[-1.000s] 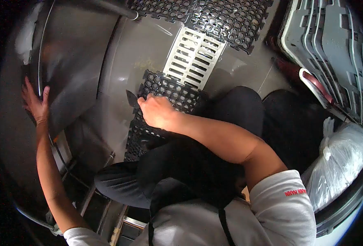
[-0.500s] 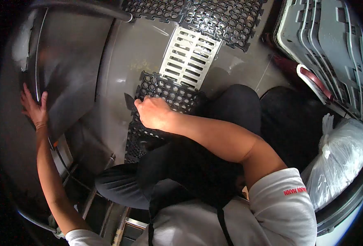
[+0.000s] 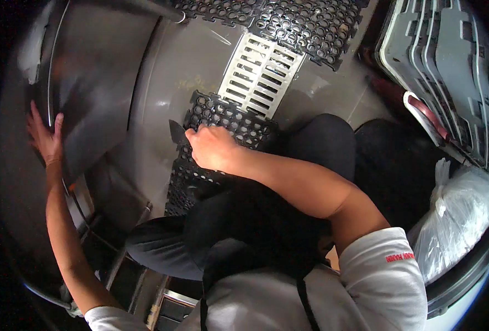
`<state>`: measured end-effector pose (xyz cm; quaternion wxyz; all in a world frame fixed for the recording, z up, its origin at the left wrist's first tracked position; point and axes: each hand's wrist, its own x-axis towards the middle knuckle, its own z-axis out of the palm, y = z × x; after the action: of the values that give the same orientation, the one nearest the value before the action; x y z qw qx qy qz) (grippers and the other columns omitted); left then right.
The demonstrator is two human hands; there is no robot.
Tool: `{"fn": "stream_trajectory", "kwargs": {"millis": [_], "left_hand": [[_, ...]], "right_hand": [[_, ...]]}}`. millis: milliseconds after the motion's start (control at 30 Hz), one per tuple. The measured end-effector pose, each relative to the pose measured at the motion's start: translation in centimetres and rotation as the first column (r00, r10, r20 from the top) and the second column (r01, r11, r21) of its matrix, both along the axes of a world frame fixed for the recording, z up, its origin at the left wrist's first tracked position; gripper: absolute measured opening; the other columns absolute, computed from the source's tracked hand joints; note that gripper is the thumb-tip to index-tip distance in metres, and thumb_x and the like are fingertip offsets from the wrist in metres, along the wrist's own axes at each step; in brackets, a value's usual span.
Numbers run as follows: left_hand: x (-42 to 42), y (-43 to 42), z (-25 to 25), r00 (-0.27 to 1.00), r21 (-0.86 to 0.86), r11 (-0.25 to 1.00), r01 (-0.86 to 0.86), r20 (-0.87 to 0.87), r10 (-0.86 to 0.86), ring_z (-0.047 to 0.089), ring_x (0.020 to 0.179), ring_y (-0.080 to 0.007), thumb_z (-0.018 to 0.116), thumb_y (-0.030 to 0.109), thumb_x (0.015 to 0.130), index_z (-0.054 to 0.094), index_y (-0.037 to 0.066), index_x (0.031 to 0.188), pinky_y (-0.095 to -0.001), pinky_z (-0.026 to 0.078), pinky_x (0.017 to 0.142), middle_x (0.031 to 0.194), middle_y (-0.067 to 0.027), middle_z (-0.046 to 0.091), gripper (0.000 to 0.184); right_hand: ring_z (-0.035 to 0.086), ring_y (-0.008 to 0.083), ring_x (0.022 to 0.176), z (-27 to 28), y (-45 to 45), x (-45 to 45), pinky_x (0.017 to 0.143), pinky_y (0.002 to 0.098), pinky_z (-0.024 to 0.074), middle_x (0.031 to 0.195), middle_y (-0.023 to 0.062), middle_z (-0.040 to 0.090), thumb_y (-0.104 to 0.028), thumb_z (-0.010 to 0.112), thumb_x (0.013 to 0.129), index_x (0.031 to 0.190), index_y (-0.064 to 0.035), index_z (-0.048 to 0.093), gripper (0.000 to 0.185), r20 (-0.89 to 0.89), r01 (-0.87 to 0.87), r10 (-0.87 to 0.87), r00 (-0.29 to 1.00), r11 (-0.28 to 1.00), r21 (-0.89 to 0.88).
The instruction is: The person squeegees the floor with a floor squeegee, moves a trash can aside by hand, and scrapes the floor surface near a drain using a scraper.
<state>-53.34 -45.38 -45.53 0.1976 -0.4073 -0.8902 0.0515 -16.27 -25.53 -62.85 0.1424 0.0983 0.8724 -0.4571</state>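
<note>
My left hand [image 3: 48, 138] lies with fingers spread against the edge of a dark metal panel [image 3: 98, 71] on the left. My right hand [image 3: 213, 148] is closed in a fist above the black perforated rubber mat [image 3: 247, 131]. A small dark flat-bladed tool [image 3: 177, 132] pokes out of this fist toward the left. Its handle is hidden inside my fingers, so whether it is a scraper or a knife cannot be made out.
A white slotted drain grate [image 3: 260, 74] is set in the grey floor, with more rubber mat [image 3: 308, 27] beyond it. Grey plastic crates [image 3: 446, 66] stand at the right, above a filled clear plastic bag [image 3: 457, 220]. Metal rails [image 3: 117, 265] run at lower left.
My right hand has shifted slightly right with the blade, and more of the blade shows. My left hand stays on the panel edge. The whole view has moved a little.
</note>
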Motion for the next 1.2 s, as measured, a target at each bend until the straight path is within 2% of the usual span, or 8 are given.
{"fn": "stream_trajectory", "kwargs": {"millis": [233,433,567,667,767,967,1067,1200], "left_hand": [[0.5,0.5,-0.1,0.999,0.067,0.998,0.016,0.043,-0.019,0.019,0.145,-0.0438,0.056,0.071,0.082,0.022,0.028,0.155,-0.0739,0.009,0.107,0.156,-0.0213,0.027,0.091],[-0.8,-0.3,-0.4,0.999,0.062,0.998,0.034,-0.040,-0.032,0.024,0.143,-0.0423,0.054,0.073,0.082,0.024,0.027,0.154,-0.0772,0.011,0.103,0.153,-0.0207,0.032,0.091],[-1.0,-0.7,-0.9,0.994,0.072,0.997,0.011,-0.109,-0.003,0.027,0.142,-0.0409,0.054,0.074,0.082,0.026,0.026,0.154,-0.0760,0.014,0.104,0.151,-0.0203,0.035,0.090],[-0.8,0.0,-0.8,0.993,0.185,0.976,0.118,-0.018,-0.117,0.028,0.142,-0.0396,0.054,0.073,0.083,0.029,0.025,0.153,-0.0740,0.016,0.105,0.152,-0.0199,0.035,0.088],[-1.0,-0.6,-1.0,0.989,0.100,0.995,0.016,-0.151,-0.001,0.030,0.142,-0.0383,0.054,0.071,0.085,0.033,0.023,0.151,-0.0722,0.018,0.106,0.151,-0.0187,0.037,0.085],[-1.7,-0.9,-1.0,0.989,0.091,0.994,0.054,-0.141,-0.040,0.031,0.141,-0.0383,0.052,0.073,0.084,0.031,0.025,0.152,-0.0731,0.016,0.106,0.152,-0.0159,0.037,0.086],[-1.8,-0.9,-1.2,0.983,0.110,0.992,0.067,-0.178,-0.047,0.033,0.140,-0.0389,0.050,0.075,0.084,0.030,0.027,0.152,-0.0738,0.015,0.105,0.152,-0.0152,0.036,0.086],[-1.4,-0.5,-1.1,0.982,0.109,0.993,0.053,-0.184,-0.032,0.031,0.141,-0.0390,0.049,0.075,0.084,0.030,0.028,0.152,-0.0744,0.015,0.105,0.152,-0.0156,0.036,0.086]], "right_hand": [[0.068,0.0382,0.083,0.6,0.8,0.3,0.073,0.0473,0.0559,0.096,0.0220,0.065,-0.023,0.066,0.079,0.114,-0.0026,0.060,0.040,-0.028,0.021,-0.021,0.999,1.000,-0.012],[0.065,0.0375,0.086,0.0,0.7,0.1,0.074,0.0488,0.0541,0.095,0.0194,0.062,-0.020,0.067,0.079,0.118,-0.0048,0.056,0.043,-0.041,0.046,-0.048,0.998,0.997,-0.054],[0.064,0.0390,0.092,-1.9,0.2,-0.2,0.077,0.0487,0.0541,0.102,0.0219,0.060,-0.020,0.066,0.079,0.123,-0.0050,0.055,0.048,-0.011,0.002,-0.002,1.000,1.000,-0.015],[0.064,0.0392,0.094,-2.4,-0.3,-0.5,0.078,0.0487,0.0540,0.104,0.0228,0.060,-0.020,0.066,0.080,0.126,-0.0052,0.054,0.050,0.069,-0.048,0.047,0.996,0.999,0.011],[0.064,0.0391,0.094,-2.4,-0.6,-0.7,0.079,0.0487,0.0541,0.107,0.0235,0.059,-0.021,0.065,0.080,0.126,-0.0049,0.054,0.050,0.053,-0.051,0.052,0.997,0.999,-0.019],[0.063,0.0426,0.095,-3.4,-0.8,-0.4,0.080,0.0487,0.0541,0.112,0.0278,0.056,-0.017,0.060,0.085,0.131,-0.0028,0.049,0.050,0.100,-0.095,0.095,0.990,0.995,-0.003],[0.065,0.0440,0.095,-3.8,-1.0,0.0,0.081,0.0465,0.0557,0.114,0.0338,0.055,-0.009,0.052,0.088,0.128,0.0006,0.049,0.041,0.017,-0.086,0.085,0.996,0.993,0.083],[0.064,0.0451,0.098,-3.6,-0.6,-0.2,0.084,0.0475,0.0547,0.120,0.0361,0.051,-0.005,0.047,0.089,0.134,-0.0010,0.046,0.046,0.108,-0.106,0.105,0.989,0.994,0.005]]}}
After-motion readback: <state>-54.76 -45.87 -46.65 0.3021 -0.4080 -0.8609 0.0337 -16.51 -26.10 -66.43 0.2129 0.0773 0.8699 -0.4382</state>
